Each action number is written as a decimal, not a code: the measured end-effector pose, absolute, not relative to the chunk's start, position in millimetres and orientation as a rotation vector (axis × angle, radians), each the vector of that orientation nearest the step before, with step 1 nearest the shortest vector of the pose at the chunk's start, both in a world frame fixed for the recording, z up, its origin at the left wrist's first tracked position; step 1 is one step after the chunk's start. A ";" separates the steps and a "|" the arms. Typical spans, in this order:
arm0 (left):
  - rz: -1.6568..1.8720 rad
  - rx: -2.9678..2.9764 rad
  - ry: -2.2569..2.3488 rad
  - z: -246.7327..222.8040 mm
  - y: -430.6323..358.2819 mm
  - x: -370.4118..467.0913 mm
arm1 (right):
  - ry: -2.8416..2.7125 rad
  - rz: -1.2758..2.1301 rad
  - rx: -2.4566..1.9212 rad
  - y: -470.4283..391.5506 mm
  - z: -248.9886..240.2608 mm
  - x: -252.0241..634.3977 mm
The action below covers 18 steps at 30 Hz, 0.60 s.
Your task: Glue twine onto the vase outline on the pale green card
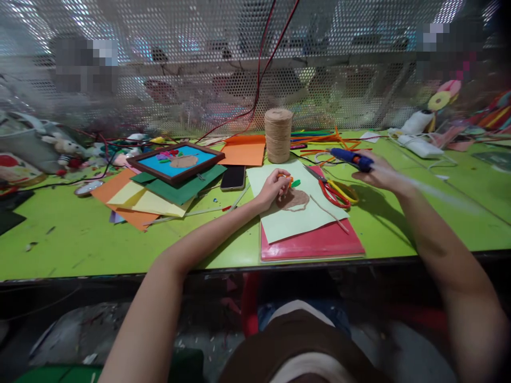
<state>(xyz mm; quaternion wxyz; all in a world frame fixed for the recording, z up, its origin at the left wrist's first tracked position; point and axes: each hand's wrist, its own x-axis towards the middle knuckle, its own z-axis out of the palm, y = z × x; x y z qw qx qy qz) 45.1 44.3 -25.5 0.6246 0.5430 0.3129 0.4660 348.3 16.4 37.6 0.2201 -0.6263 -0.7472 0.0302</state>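
Note:
My right hand [373, 167] is wrapped round a blue hot glue gun [351, 158], held above the table to the right of the paper. Closed in a pinch, my left hand [275, 187] has a small orange fuzzy piece [284, 172] at its fingertips, possibly bent pipe cleaner. Beneath it a brown twine shape [293, 199] lies on a pale green sheet [279, 226], beside a small green leaf-like piece [296, 183]. A loose length of twine [325, 208] rests to the right. The sheet lies over a red folder [311, 250]. Scissors [335, 192] with red and yellow handles lie at its right edge.
A twine spool [278, 135] stands behind the sheet, near orange paper [243, 150]. A framed blue picture [181, 162] rests on stacked coloured papers [147, 199], beside a phone [233, 177]. Pipe cleaners [319, 139] lie at the back, before a perforated metal screen [191, 90].

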 end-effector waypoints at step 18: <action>1.051 1.272 0.746 -25.5 44.9 46.8 | -2.496 0.103 -2.025 47.1 10.9 394.2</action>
